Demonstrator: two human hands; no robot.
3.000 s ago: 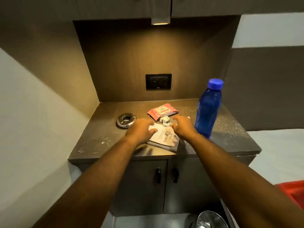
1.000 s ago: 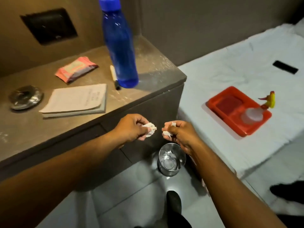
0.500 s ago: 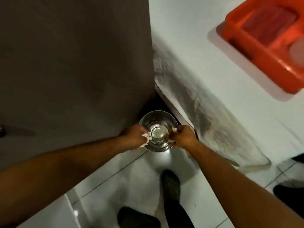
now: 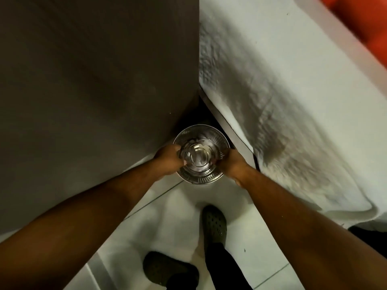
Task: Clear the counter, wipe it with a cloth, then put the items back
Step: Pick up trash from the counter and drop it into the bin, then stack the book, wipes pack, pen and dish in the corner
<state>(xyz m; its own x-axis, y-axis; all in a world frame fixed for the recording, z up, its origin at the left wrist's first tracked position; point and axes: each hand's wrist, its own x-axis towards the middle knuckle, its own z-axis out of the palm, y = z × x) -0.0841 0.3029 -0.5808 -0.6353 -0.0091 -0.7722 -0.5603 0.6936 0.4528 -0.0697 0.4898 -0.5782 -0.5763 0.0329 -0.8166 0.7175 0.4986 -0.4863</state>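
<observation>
I am looking straight down at the steel bin (image 4: pixel 201 176) wedged between the cabinet side (image 4: pixel 100 84) and the white bed sheet (image 4: pixel 278 105). My left hand (image 4: pixel 167 159) and right hand (image 4: pixel 232 163) are hovering at opposite rims, fingers curled inward so anything falls inside. Whether either is pinching paper, I cannot tell; pale scraps (image 4: pixel 206 141) seem to be lying in the bin. The counter itself is sitting out of view.
</observation>
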